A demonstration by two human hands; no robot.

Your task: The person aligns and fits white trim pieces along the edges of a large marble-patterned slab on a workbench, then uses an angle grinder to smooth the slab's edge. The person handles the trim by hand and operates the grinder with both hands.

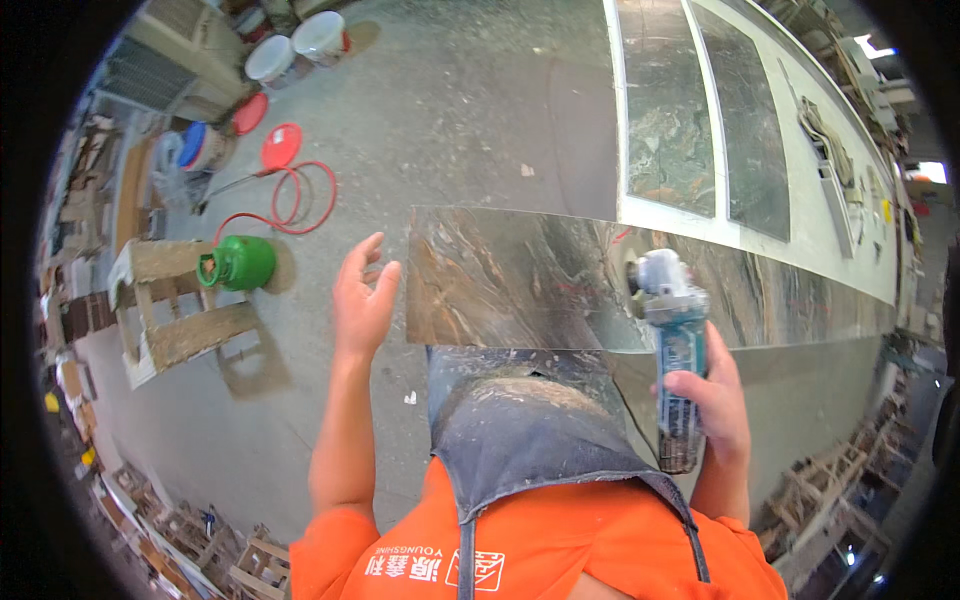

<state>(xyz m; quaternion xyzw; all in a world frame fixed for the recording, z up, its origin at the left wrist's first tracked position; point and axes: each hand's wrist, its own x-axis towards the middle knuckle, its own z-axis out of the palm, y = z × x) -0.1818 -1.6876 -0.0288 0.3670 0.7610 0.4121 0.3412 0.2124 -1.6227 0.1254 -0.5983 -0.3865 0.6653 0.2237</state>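
In my right hand point(712, 395) is a blue angle grinder point(682, 350), gripped round its body. Its grey head and disc lie over a long stone slab point(510, 275) with dark, brown and white veins; whether the disc touches the surface I cannot tell. The slab stretches across in front of me, its left end jutting out over the floor. Just off that left end my left hand point(365, 298) is raised with nothing in it, thumb and fingers apart. A dusty dark apron point(535, 420) covers my front below the slab's near edge.
Beyond the slab, a white table point(800, 200) bears two dark stone panels point(668, 120). On the floor at left are a green gas cylinder point(245, 262), a wooden stand point(195, 335), a red hose point(330, 190) and white buckets point(318, 38). Wooden frames point(830, 480) stand at lower right.
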